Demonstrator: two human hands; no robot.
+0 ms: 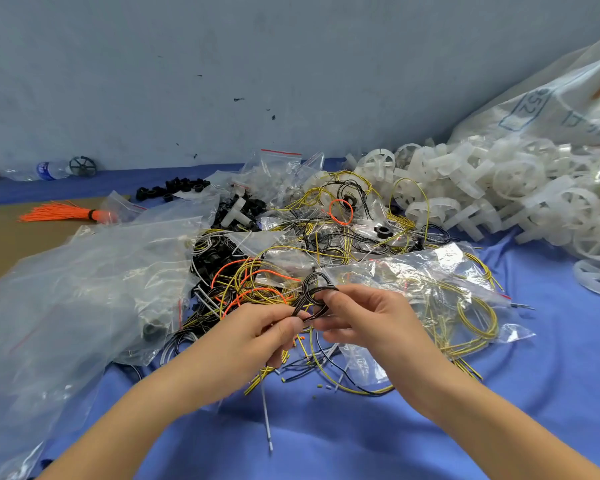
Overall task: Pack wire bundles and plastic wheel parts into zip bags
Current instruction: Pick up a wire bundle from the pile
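Observation:
A small coil of black wire (313,292) is held between both hands above the blue cloth. My left hand (257,329) pinches its lower end and my right hand (364,317) pinches the looped part. Behind them lies a tangle of yellow, black and orange wires (257,278) mixed with clear zip bags (413,271). White plastic wheel parts (499,188) are heaped at the right rear. A pile of empty clear bags (84,289) covers the left side.
Black plastic rings (174,190) and an orange wire bundle (63,213) lie at the left rear near a water bottle (51,170). A large printed sack (551,102) leans at the far right. Blue cloth (326,427) shows in the foreground, with a loose white-tipped wire (265,414) on it.

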